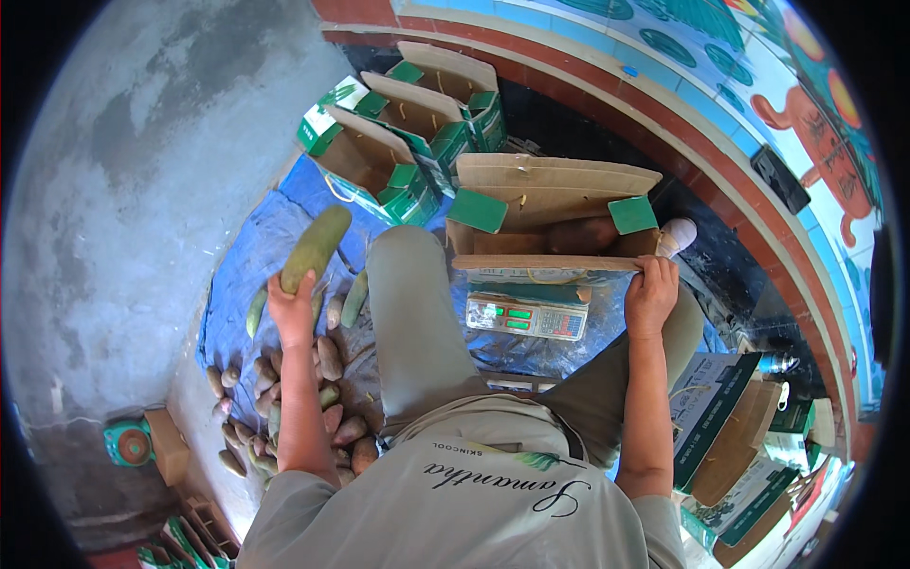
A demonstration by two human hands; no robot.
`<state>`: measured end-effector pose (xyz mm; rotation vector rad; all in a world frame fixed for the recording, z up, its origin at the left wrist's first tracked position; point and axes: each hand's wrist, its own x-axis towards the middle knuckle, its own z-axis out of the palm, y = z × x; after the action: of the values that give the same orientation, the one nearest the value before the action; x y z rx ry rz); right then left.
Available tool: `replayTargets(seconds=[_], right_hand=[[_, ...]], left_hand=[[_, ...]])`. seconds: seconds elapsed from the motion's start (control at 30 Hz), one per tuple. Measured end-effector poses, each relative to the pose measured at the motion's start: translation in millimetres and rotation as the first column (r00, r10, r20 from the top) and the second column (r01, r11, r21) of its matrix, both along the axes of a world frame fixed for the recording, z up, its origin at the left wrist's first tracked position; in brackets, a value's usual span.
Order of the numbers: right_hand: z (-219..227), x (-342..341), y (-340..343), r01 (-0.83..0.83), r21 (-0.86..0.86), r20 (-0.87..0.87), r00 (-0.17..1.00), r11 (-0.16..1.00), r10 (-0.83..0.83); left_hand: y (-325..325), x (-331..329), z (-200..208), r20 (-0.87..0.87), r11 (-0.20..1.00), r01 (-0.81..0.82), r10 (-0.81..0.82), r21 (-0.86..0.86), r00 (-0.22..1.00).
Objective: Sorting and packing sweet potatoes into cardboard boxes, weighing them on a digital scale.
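Head view: our left hand wraps lower end of long green vegetable [318,248], held above creased blue sheet [242,242]; right hand [652,296] pinches near rim of open carton [512,261], apparently resting on scale [526,316]

Likely best: we grip vegetable nearer middle, steady rim lightly; pressing could skew scale

Around us: produce pile [270,398], stained grey concrete [190,123], painted tiled wall [697,71]

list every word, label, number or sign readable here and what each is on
Wording isn't copied here, only where it stands.
Shirt: large black script and a smaller line, upside down, legible.
Scale: green displays and keypad, too small to read.
Large open carton: front print, too small.
Cartons at right: dark print, too blurred.
Red wall figure: dark marks, possibly writing, unreadable.
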<state>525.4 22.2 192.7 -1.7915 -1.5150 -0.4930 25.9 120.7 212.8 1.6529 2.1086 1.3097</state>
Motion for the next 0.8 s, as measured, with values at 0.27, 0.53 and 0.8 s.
replayTargets(seconds=[0.27, 0.53, 0.8], right_hand=[[4, 0, -3, -0.002, 0.011, -0.046, 0.999, 1.000, 0.003], [1, 4, -4, -0.025, 0.007, -0.061, 0.998, 1.000, 0.026], [0, 4, -3, -0.039, 0.016, -0.066, 0.997, 0.999, 0.040]], left_hand=[[12, 133, 88, 0.347, 0.822, 0.569, -0.533, -0.002, 0.772], [29, 234, 61, -0.161, 0.585, 0.787, -0.811, -0.194, 0.563], [43, 265, 28, -0.335, 0.577, 0.729, -0.814, -0.367, 0.475]])
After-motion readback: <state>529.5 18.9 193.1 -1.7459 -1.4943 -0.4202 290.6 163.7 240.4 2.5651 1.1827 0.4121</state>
